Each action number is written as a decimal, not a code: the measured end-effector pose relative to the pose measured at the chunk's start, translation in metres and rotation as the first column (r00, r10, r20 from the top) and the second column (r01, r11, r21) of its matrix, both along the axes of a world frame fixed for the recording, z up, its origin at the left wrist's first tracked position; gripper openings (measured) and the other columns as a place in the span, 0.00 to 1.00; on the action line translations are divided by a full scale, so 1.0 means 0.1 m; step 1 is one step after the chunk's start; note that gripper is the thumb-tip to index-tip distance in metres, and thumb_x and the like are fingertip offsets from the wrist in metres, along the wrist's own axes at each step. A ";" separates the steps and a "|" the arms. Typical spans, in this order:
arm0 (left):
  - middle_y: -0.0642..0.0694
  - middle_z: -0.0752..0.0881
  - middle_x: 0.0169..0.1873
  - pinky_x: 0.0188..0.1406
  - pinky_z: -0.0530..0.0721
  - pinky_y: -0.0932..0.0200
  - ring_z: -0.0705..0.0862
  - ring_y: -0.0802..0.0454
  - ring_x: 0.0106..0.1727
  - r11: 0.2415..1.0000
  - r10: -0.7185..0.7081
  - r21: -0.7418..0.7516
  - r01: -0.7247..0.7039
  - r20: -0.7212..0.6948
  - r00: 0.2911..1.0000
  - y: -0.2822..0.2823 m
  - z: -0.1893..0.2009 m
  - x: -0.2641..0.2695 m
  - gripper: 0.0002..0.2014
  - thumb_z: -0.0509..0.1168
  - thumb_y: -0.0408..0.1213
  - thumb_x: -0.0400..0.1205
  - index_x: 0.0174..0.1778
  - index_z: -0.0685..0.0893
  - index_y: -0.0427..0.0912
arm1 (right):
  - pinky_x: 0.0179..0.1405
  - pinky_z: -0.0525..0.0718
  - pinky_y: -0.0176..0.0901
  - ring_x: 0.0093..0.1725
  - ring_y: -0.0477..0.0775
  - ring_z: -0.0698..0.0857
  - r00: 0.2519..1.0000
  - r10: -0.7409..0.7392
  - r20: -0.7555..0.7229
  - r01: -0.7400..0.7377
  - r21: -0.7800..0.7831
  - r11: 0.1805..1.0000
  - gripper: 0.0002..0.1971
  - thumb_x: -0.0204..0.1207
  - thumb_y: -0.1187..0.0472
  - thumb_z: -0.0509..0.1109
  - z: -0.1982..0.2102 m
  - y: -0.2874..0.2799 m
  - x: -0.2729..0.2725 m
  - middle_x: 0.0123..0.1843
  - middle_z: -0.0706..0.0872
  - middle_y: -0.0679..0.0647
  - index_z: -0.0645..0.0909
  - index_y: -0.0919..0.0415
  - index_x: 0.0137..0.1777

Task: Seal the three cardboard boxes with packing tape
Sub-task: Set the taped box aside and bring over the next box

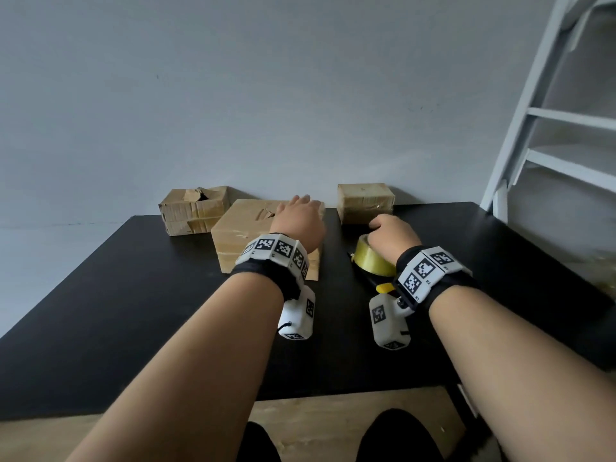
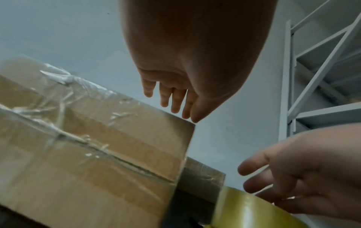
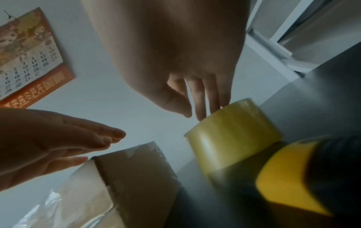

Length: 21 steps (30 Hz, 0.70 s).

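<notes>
Three cardboard boxes stand at the far side of the black table: a torn left box, a bigger middle box and a right box. My left hand is stretched flat over the middle box with its fingers straight near the far corner; I cannot tell if they touch. A yellow tape roll stands on the table right of that box. My right hand hangs over it, and its straight fingertips meet the roll's upper rim. The thumb is off the roll.
A yellow and black tool lies beside the roll, toward me. A white ladder-like frame stands at the table's right rear. A calendar hangs on the grey wall. The table's near half is bare black surface.
</notes>
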<state>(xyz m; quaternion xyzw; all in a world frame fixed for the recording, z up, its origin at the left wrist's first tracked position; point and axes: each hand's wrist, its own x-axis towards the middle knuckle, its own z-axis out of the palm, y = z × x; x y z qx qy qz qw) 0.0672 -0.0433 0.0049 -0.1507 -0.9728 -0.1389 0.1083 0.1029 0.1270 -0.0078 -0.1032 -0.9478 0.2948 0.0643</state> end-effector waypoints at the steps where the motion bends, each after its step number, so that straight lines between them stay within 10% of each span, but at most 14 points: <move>1: 0.44 0.72 0.76 0.80 0.59 0.46 0.63 0.45 0.80 1.000 -0.017 0.008 0.017 0.000 1.000 0.06 -0.01 0.01 0.20 0.52 0.36 0.85 0.73 0.75 0.42 | 0.62 0.77 0.48 0.69 0.61 0.80 0.999 0.014 0.035 -0.015 0.030 0.999 0.19 0.83 0.59 0.63 -0.02 0.03 0.01 0.71 0.81 0.58 0.78 0.58 0.73; 11: 0.46 0.70 0.78 0.80 0.61 0.47 0.65 0.47 0.80 0.997 -0.048 0.066 0.043 0.076 0.996 0.13 -0.09 0.11 0.23 0.54 0.30 0.82 0.73 0.76 0.44 | 0.53 0.80 0.49 0.60 0.65 0.84 0.991 0.032 0.133 -0.053 0.151 0.987 0.17 0.81 0.68 0.58 -0.15 0.04 0.08 0.61 0.86 0.63 0.82 0.66 0.65; 18: 0.41 0.85 0.62 0.51 0.79 0.58 0.84 0.39 0.59 0.947 -0.056 0.318 0.039 0.046 0.997 0.07 0.06 0.20 0.23 0.55 0.28 0.82 0.73 0.78 0.46 | 0.57 0.78 0.49 0.64 0.65 0.82 0.994 0.010 -0.105 -0.009 0.006 1.000 0.20 0.79 0.70 0.58 0.01 -0.01 0.11 0.66 0.83 0.62 0.80 0.62 0.68; 21: 0.45 0.84 0.65 0.57 0.76 0.62 0.83 0.45 0.64 0.915 -0.065 0.401 0.052 0.018 0.998 0.03 0.11 0.17 0.21 0.59 0.32 0.83 0.73 0.78 0.45 | 0.50 0.76 0.44 0.61 0.63 0.82 0.976 0.030 -0.214 -0.048 -0.080 0.996 0.20 0.77 0.73 0.58 0.11 -0.06 0.12 0.63 0.85 0.60 0.81 0.61 0.65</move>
